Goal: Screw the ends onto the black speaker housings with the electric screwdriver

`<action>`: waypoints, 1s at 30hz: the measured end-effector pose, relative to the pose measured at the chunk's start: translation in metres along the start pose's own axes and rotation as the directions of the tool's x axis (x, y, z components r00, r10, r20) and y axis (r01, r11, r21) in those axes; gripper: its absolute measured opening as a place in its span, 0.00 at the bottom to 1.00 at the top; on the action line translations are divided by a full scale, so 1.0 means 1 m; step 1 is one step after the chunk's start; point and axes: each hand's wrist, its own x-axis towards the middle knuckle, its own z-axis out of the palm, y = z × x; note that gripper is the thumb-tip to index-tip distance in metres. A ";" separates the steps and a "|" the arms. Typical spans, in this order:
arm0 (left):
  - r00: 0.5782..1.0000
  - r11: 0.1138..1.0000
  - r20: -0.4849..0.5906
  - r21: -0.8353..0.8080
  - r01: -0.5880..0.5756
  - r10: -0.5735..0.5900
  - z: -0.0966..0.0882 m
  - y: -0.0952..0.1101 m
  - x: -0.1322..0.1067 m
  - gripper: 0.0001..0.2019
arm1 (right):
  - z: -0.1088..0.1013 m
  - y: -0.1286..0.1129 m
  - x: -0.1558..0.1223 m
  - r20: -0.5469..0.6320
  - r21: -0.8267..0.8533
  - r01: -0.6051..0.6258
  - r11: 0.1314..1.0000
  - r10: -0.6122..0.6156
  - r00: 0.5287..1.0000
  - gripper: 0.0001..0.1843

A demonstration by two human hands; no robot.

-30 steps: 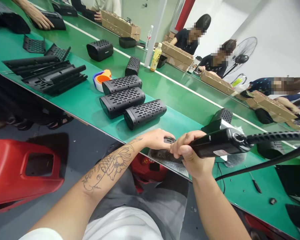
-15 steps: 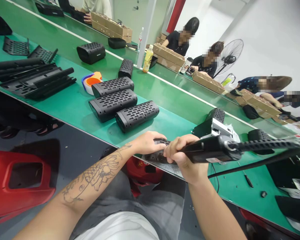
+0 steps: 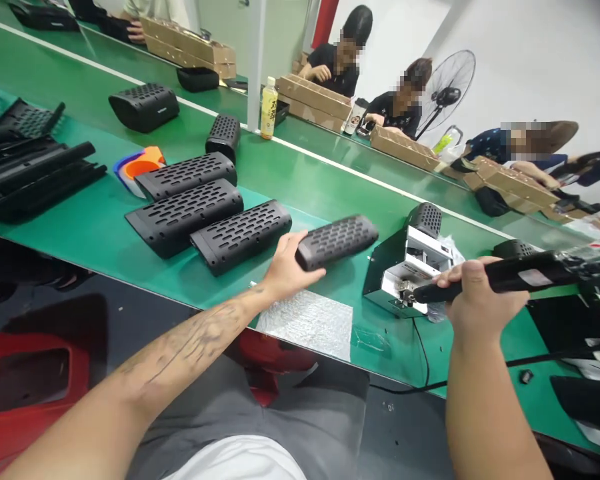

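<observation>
My left hand [image 3: 286,268] grips one end of a black perforated housing [image 3: 339,241], slightly blurred, above the green bench. My right hand [image 3: 480,290] is wrapped round a black electric screwdriver [image 3: 523,272], held nearly level. Its nose touches or lies just in front of the metal outlet of a white-and-black screw feeder [image 3: 387,283]; I cannot tell which. Left of the held housing, a similar black housing [image 3: 243,235] rests on the bench, with others beside it. A sheet of bubble wrap [image 3: 307,323] lies at the bench edge below my left hand.
An orange, white and purple tape roll [image 3: 139,170] sits behind the housings. Black shell parts [image 3: 35,173] are stacked at far left. A post [image 3: 255,67] and a yellow bottle [image 3: 269,110] stand midway. Co-workers sit behind cardboard boxes [image 3: 315,100]. A red stool [image 3: 25,393] is on the floor.
My left hand has lifted the housing off the bubble wrap and away from the bench edge. My right hand has carried the electric screwdriver right, to the screw feeder. The view has shifted somewhat.
</observation>
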 end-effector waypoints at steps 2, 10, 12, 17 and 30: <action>0.997 0.998 -0.045 0.004 0.063 -0.062 0.039 0.013 0.056 0.51 | 0.001 0.002 -0.006 -0.003 0.008 0.002 1.000 -0.002 1.000 0.20; 0.978 0.970 -0.083 0.137 0.200 -0.190 0.129 0.025 0.216 0.55 | -0.014 -0.015 -0.027 0.018 -0.054 -0.084 0.995 0.085 0.996 0.26; 0.979 0.934 0.036 0.309 0.178 -0.198 0.110 0.025 0.220 0.59 | -0.020 -0.025 -0.035 0.026 -0.005 -0.085 0.996 0.085 0.996 0.25; 0.956 0.645 0.293 0.733 -0.216 -0.013 -0.013 0.025 0.152 0.47 | -0.028 -0.047 -0.052 0.006 0.095 -0.059 0.994 0.059 0.998 0.21; 0.826 0.678 0.561 0.590 -0.439 0.047 -0.109 0.056 0.013 0.56 | 0.015 -0.114 -0.076 0.195 0.249 -0.040 0.968 -0.010 0.981 0.18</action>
